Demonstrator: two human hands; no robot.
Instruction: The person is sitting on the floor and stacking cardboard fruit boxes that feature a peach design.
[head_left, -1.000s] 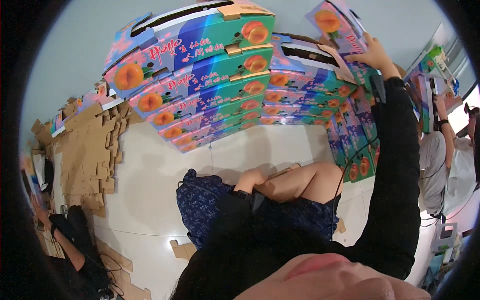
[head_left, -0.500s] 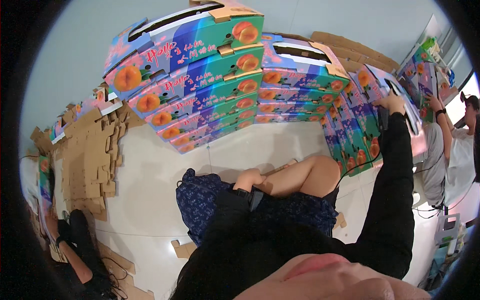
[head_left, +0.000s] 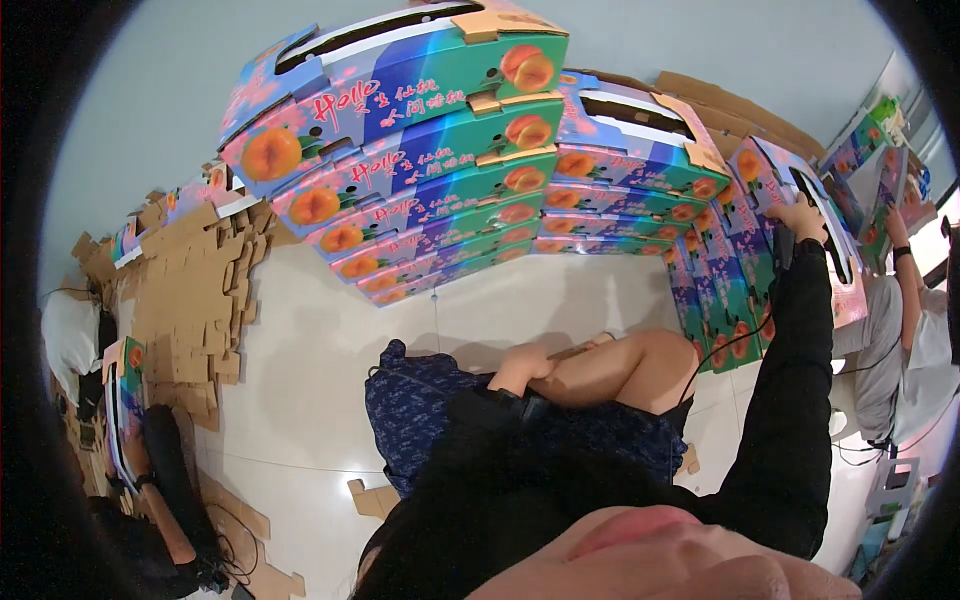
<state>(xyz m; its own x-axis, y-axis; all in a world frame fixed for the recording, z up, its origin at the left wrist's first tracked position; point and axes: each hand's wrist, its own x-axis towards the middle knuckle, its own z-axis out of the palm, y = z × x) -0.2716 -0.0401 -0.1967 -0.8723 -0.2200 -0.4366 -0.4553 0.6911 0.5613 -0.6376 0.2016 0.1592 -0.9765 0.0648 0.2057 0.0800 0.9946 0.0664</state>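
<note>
R hand is up at the top edge of a glossy printed carton, fingers curled over its rim, gripping it; that carton stands on edge, tilted, at the R end of the box stack. L hand lies in a loose fist on the bare knee, holding nothing I can make out. Stack = flat rectangular cardboard cartons w/ peach pictures, blue-green-pink print, slotted handle cut-outs on top, raw brown flaps at corners. More cartons lean upright just R of the stack, below the held one. L of the stack: heap of plain brown corrugated cardboard blanks, jagged tabbed edges. Floor below the stack is smooth, pale, shiny tile. Black long sleeves, dark patterned fabric over lap.
</note>
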